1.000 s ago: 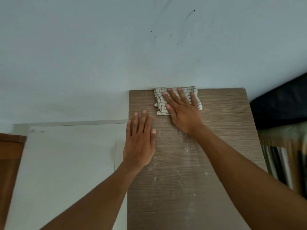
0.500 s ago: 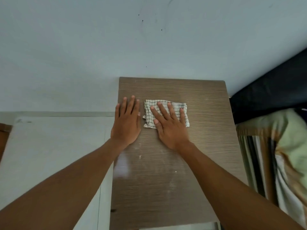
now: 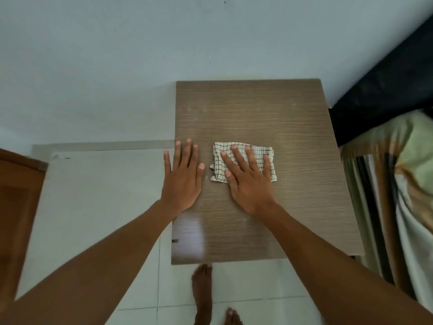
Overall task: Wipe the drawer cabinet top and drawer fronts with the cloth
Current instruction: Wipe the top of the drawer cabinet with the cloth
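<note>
Right hand (image 3: 248,178) lies flat, fingers (image 3: 236,156) spread, pinning the checked cloth (image 3: 264,158) mid cabinet top (image 3: 269,109), likely for even pressure. Left hand (image 3: 182,179), open and empty, rests at the left edge, apparently bracing

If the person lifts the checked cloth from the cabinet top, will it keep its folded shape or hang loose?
The checked cloth probably hangs loose: it lies flat in soft, uneven folds under the right hand. It looks thin, so likely light. On the smooth cabinet top it should slide easily when pushed.
</note>
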